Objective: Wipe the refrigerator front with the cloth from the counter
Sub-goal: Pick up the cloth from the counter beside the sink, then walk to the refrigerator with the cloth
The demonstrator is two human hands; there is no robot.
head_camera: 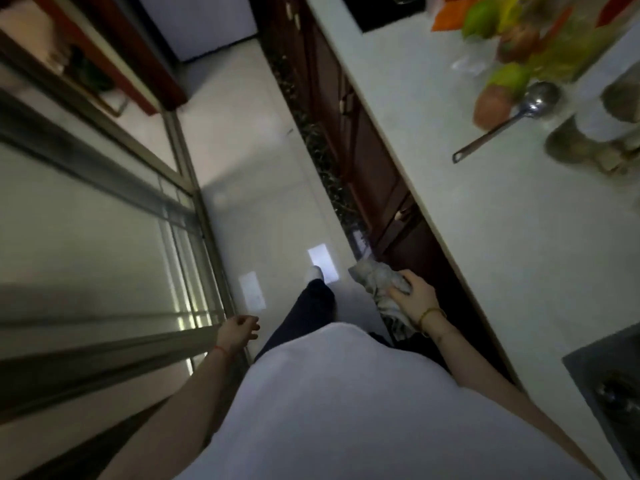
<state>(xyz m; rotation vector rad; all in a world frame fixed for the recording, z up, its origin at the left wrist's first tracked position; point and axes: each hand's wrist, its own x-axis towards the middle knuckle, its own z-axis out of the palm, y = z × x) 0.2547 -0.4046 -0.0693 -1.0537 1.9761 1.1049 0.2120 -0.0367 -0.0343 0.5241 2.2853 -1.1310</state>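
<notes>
While right hand (414, 296) fingers clench cloth (381, 282) | left hand (239, 332) released | white counter (485, 220), pale floor (256, 174)

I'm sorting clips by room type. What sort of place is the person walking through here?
Most likely a narrow home kitchen: a long pale counter over dark wood cabinets, with fruit and a metal ladle on it. The right hand carries a grey cloth.

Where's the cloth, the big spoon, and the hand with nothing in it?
Crumpled grey cloth (375, 279): head view, on the bunched folds above the right hand.
Long-handled metal ladle (541, 95): head view, on its round bowl, on the white counter.
Empty left hand (239, 331): head view, on the back of the hand.
</notes>
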